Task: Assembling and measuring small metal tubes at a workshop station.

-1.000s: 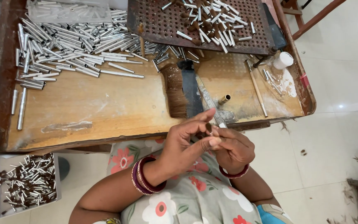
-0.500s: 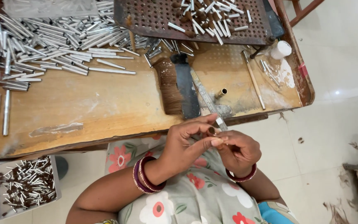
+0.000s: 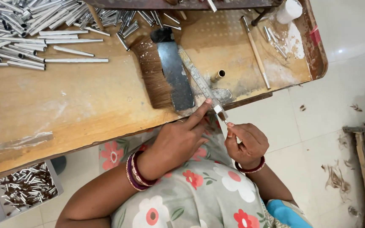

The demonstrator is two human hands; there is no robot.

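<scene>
Ruler (image 3: 201, 86) lies slantwise across workbench edge (image 3: 85, 139), near end overhanging lap. Left hand (image 3: 178, 141) forefinger pins that end; right hand (image 3: 246, 141) pinched shut on small piece, too small to identify, at ruler tip. Slip risk: finger pressure off-centre, ruler pivots, may knock brush (image 3: 153, 71).

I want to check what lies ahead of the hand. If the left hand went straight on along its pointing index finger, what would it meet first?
Probably the long narrow metal file, whose near end the left hand seems to touch already; depth is unclear.

One head-worn camera looks steeply down, close over the wooden workbench (image 3: 64, 109) edge, lap and floor.
</scene>
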